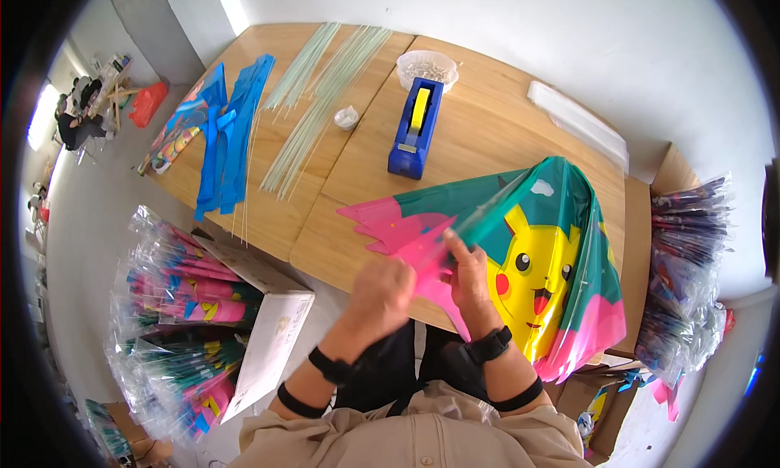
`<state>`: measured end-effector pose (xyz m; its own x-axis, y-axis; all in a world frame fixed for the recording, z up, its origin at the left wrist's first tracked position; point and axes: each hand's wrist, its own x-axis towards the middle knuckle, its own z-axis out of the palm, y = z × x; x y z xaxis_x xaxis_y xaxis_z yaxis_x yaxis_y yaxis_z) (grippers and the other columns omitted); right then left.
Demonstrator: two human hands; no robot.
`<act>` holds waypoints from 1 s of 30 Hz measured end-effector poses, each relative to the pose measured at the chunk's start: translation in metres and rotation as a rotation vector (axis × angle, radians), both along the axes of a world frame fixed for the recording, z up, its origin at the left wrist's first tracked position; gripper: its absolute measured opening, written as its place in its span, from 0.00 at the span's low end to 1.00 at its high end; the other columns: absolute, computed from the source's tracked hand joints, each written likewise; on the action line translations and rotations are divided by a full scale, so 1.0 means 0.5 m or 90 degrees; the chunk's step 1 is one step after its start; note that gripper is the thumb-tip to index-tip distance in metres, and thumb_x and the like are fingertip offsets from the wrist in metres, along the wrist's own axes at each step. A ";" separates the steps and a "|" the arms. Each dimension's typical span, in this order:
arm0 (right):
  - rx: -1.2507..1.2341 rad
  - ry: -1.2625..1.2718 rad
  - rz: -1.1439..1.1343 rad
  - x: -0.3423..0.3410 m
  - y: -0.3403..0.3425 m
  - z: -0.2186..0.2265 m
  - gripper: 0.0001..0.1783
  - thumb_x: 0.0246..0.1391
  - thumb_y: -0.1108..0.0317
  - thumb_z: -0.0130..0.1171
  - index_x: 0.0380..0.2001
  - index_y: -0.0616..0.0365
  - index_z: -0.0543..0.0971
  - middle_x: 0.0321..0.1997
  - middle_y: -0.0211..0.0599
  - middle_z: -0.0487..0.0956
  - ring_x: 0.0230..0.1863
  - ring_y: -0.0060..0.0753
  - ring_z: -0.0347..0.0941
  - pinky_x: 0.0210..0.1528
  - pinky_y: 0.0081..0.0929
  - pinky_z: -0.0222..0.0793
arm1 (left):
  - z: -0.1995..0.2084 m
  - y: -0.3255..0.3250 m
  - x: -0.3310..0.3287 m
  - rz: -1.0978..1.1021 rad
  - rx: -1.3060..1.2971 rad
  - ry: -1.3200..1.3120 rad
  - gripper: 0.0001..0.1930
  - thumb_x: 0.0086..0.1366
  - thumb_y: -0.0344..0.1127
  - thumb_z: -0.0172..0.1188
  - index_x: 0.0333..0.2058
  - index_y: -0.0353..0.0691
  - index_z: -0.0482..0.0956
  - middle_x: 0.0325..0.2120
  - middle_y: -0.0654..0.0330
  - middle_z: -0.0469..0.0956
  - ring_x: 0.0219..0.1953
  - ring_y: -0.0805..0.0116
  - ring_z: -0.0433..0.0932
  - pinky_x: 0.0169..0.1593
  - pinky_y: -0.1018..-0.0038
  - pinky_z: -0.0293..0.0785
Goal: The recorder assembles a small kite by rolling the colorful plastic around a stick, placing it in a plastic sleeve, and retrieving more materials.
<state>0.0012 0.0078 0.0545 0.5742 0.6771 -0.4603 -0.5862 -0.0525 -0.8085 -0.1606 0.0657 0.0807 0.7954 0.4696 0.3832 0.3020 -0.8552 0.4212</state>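
Observation:
A shiny kite (561,240) in green and pink film, printed with a yellow cartoon face, lies partly folded over the front right of the table. My right hand (470,277) pinches its film near the pink left part, thumb uppermost. Close beside it, my left hand (378,293) is closed in a fist at the pink edge and slightly blurred. Whatever its fingers hold is hidden. Beyond the kite stands a blue tape dispenser (404,155) with a yellow core.
Pale thin rods (333,90) and blue strips (236,135) lie on the table (487,127). At the back is a clear bowl (414,55) of small pieces. Bagged kites (183,289) fill a box (276,338) at left; more bagged packs (682,265) stand at right.

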 end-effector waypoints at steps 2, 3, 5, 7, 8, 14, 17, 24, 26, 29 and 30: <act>0.026 0.003 -0.072 -0.005 -0.014 -0.026 0.16 0.43 0.79 0.59 0.39 0.66 0.72 0.32 0.37 0.76 0.29 0.32 0.74 0.33 0.27 0.72 | 0.023 -0.044 -0.011 -0.073 -0.090 -0.065 0.14 0.47 0.29 0.64 0.34 0.35 0.74 0.32 0.51 0.77 0.34 0.50 0.76 0.38 0.62 0.72; 0.029 0.014 -0.081 -0.001 -0.032 -0.036 0.16 0.42 0.80 0.58 0.39 0.67 0.72 0.33 0.38 0.76 0.29 0.33 0.74 0.33 0.28 0.72 | 0.028 -0.049 -0.014 -0.098 -0.148 -0.122 0.14 0.49 0.31 0.65 0.36 0.35 0.75 0.34 0.50 0.78 0.35 0.51 0.77 0.38 0.63 0.73; 0.033 0.038 -0.092 0.002 -0.059 -0.021 0.16 0.41 0.83 0.55 0.38 0.68 0.72 0.33 0.38 0.76 0.30 0.33 0.75 0.34 0.29 0.72 | -0.001 -0.007 -0.030 0.056 -0.345 -0.097 0.12 0.52 0.35 0.64 0.33 0.36 0.75 0.35 0.51 0.78 0.36 0.50 0.77 0.39 0.62 0.72; -0.007 0.049 -0.113 0.006 -0.078 -0.003 0.16 0.40 0.83 0.54 0.38 0.69 0.72 0.33 0.40 0.77 0.31 0.35 0.76 0.35 0.29 0.73 | -0.058 0.067 -0.035 0.162 -0.418 -0.122 0.11 0.53 0.36 0.64 0.33 0.38 0.76 0.36 0.51 0.77 0.38 0.49 0.76 0.41 0.62 0.71; -0.008 0.056 -0.108 0.005 -0.082 0.011 0.16 0.40 0.83 0.55 0.38 0.69 0.72 0.32 0.40 0.77 0.31 0.35 0.76 0.35 0.29 0.73 | -0.091 0.112 -0.036 0.196 -0.391 -0.161 0.12 0.53 0.35 0.64 0.36 0.39 0.75 0.37 0.52 0.77 0.39 0.48 0.75 0.42 0.62 0.71; 0.040 0.052 -0.040 0.051 -0.102 0.085 0.10 0.44 0.79 0.54 0.34 0.68 0.74 0.30 0.41 0.78 0.28 0.34 0.77 0.33 0.29 0.75 | -0.101 0.178 0.016 0.161 0.107 0.091 0.30 0.45 0.36 0.70 0.49 0.44 0.70 0.46 0.53 0.73 0.49 0.50 0.70 0.50 0.65 0.68; 0.041 0.182 -0.035 0.089 -0.115 0.079 0.08 0.45 0.80 0.54 0.33 0.67 0.74 0.28 0.42 0.79 0.27 0.36 0.78 0.32 0.30 0.77 | -0.117 0.183 0.030 0.150 0.045 0.109 0.35 0.40 0.38 0.73 0.50 0.45 0.70 0.43 0.54 0.73 0.48 0.50 0.70 0.50 0.65 0.68; 0.033 0.219 -0.053 0.094 -0.130 0.077 0.10 0.46 0.79 0.52 0.35 0.69 0.75 0.29 0.43 0.79 0.28 0.36 0.78 0.33 0.30 0.77 | -0.115 0.260 0.061 0.198 -0.138 0.232 0.23 0.38 0.37 0.73 0.37 0.43 0.78 0.34 0.55 0.76 0.43 0.50 0.73 0.44 0.61 0.71; 0.031 0.171 -0.019 0.092 -0.128 0.065 0.12 0.46 0.78 0.52 0.36 0.69 0.75 0.30 0.43 0.79 0.29 0.36 0.78 0.35 0.30 0.77 | -0.116 0.264 0.059 0.172 -0.126 0.238 0.18 0.41 0.34 0.70 0.34 0.42 0.78 0.30 0.53 0.76 0.37 0.49 0.74 0.41 0.60 0.72; 0.037 0.081 0.006 0.079 -0.121 0.057 0.14 0.46 0.77 0.53 0.38 0.70 0.74 0.32 0.42 0.79 0.31 0.35 0.78 0.37 0.29 0.76 | -0.105 0.251 0.064 0.160 -0.209 0.219 0.12 0.46 0.30 0.64 0.32 0.40 0.76 0.25 0.50 0.75 0.31 0.48 0.75 0.37 0.60 0.72; 0.038 0.060 0.007 0.077 -0.120 0.060 0.14 0.46 0.77 0.53 0.39 0.70 0.74 0.33 0.42 0.79 0.32 0.35 0.78 0.38 0.29 0.75 | -0.082 0.227 0.067 0.161 -0.260 0.190 0.10 0.48 0.29 0.61 0.32 0.39 0.75 0.23 0.50 0.74 0.29 0.48 0.75 0.35 0.59 0.71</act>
<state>0.0395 -0.0523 0.0843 0.5227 0.7108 -0.4708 -0.6600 -0.0122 -0.7512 -0.1272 0.1793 0.0398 0.6845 0.7230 -0.0936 0.6331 -0.5259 0.5679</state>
